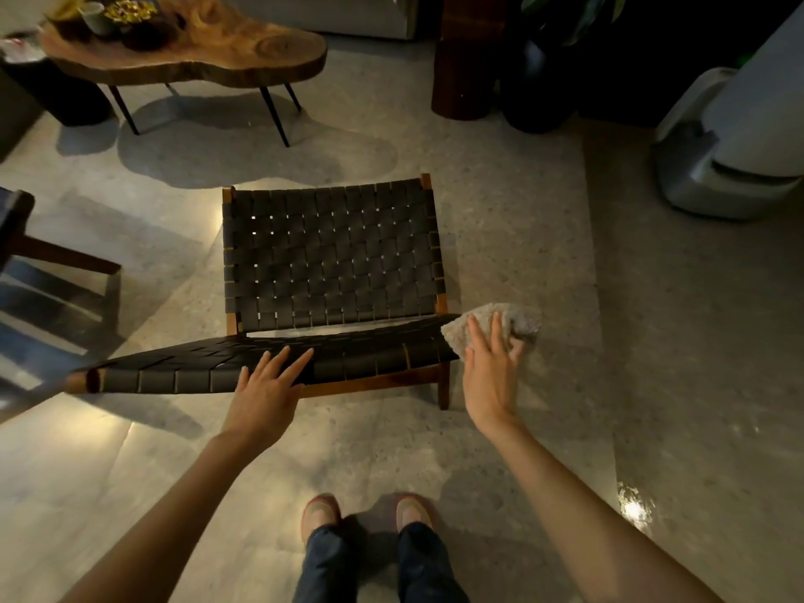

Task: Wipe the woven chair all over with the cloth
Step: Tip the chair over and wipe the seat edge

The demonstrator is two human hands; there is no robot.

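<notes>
Steadies the chair (pixel 330 258) out on the tiled floor (pixel 522 211) with the left hand (pixel 265 391) laid flat and gripping nothing, presses the cloth (pixel 520 317) onto its near right corner under the flat, spread right hand (pixel 489 376), and seemingly leaves most of it to wipe.

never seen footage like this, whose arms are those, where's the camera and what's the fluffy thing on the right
There is no machine: a person wears one camera on the head, looking forward and down, so the arms are their own. Before them stands the woven chair. The left hand rests with straight fingers on its nearer woven edge. The right hand presses a fluffy pale cloth against the chair's right end, for wiping. A wooden table stands further back.
</notes>
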